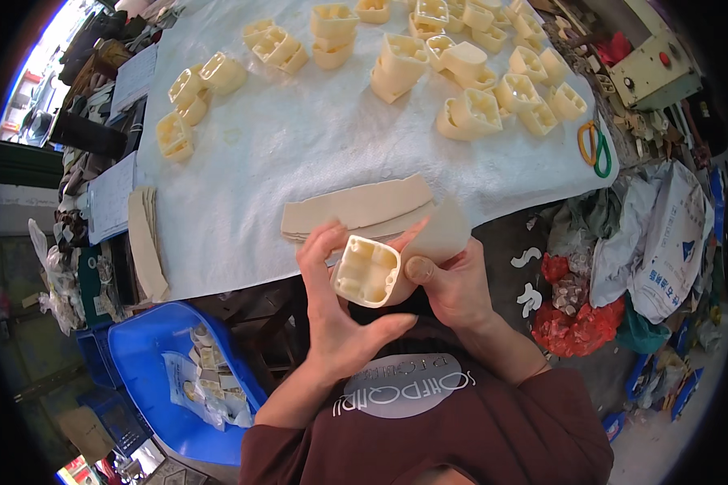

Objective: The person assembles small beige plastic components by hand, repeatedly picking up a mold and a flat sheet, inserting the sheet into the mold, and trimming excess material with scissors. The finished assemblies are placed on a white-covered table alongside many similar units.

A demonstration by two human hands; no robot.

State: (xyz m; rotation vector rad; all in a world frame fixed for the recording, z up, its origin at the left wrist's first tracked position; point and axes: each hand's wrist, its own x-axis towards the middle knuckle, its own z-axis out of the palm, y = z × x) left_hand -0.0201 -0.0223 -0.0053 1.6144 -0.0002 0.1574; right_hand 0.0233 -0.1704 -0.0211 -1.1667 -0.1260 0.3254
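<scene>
My left hand (325, 311) curls its fingers round a cream plastic housing (366, 273), its thumb stretched out below. The housing is a rounded box whose hollow, ribbed side faces up. Just to its right, my right hand (459, 293) pinches a beige strip (441, 233) between thumb and fingers; the strip is bent upright, slightly blurred, and reaches close to the housing. Whether strip and housing touch is hard to make out. Beyond both hands, a small stack of similar beige strips (356, 208) lies at the near edge of the white-covered table (243, 194).
Many cream housings (469, 113) stand in clusters at the table's far side. More strips (146, 246) hang over the left edge. A pair of orange-and-green scissors (594, 149) lies right. A blue tub (182, 428) stands below left; plastic bags (578, 315) sit on the right floor.
</scene>
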